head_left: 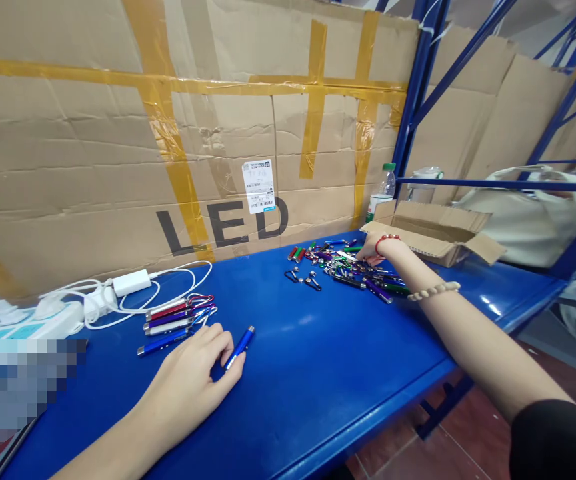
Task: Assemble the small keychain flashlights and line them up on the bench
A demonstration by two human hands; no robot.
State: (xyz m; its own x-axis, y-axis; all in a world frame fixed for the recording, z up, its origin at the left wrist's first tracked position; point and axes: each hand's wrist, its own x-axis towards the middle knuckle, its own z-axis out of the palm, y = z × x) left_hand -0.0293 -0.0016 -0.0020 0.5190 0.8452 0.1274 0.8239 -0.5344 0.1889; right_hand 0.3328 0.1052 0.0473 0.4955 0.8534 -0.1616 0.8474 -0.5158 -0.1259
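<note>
My left hand (pixel 193 377) rests on the blue table (pixel 318 373), fingers curled around a small blue pen-shaped flashlight (pixel 241 347) that lies on the surface. Just behind it, a row of several similar flashlights (pixel 175 320) in red, purple, silver and blue lies side by side with carabiner clips. My right hand (pixel 375 250) reaches far to the right into a loose pile of coloured flashlights and clips (pixel 348 267); its fingers are bent down among them and partly hidden. A red bead bracelet and a beige bead bracelet circle that wrist.
A white power strip with chargers and coiled white cables (pixel 93 300) sits at the left. An open cardboard box (pixel 433 237) and a plastic bottle (pixel 382 190) stand behind the pile. Taped cardboard marked LED (pixel 218 133) backs the table. Blue shelf posts (pixel 418 100) rise at right.
</note>
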